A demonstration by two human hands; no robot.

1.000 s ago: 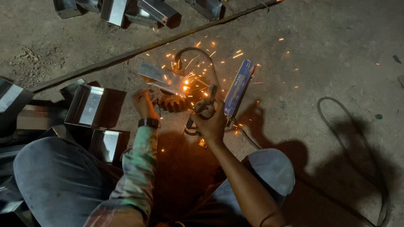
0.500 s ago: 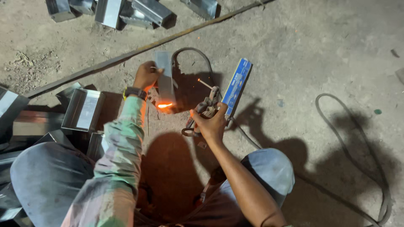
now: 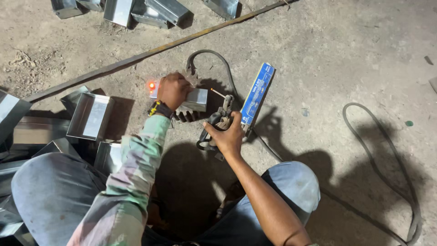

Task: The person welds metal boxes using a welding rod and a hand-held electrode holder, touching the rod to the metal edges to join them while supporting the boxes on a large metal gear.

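Note:
My left hand (image 3: 173, 89) grips a small metal box piece (image 3: 195, 99) that rests on a toothed gear-like block (image 3: 189, 116) on the floor. A weld spot (image 3: 151, 85) glows orange at the piece's left end. My right hand (image 3: 226, 135) holds a welding electrode holder (image 3: 217, 119); its short rod (image 3: 218, 93) points up-left, just clear of the piece. A blue electrode packet (image 3: 257, 93) lies right beside the holder. I sit on the ground with both knees in grey trousers.
Several metal box pieces (image 3: 89, 116) are piled at my left, with more at the top edge (image 3: 136, 9). A long steel bar (image 3: 145, 53) crosses the floor diagonally. A black cable (image 3: 396, 173) loops at right and another (image 3: 214, 59) curves behind the work.
Sparks stopped flying. My left hand turned and shifted the metal piece, and the glowing spot now sits at its left end. The electrode lifted off the work.

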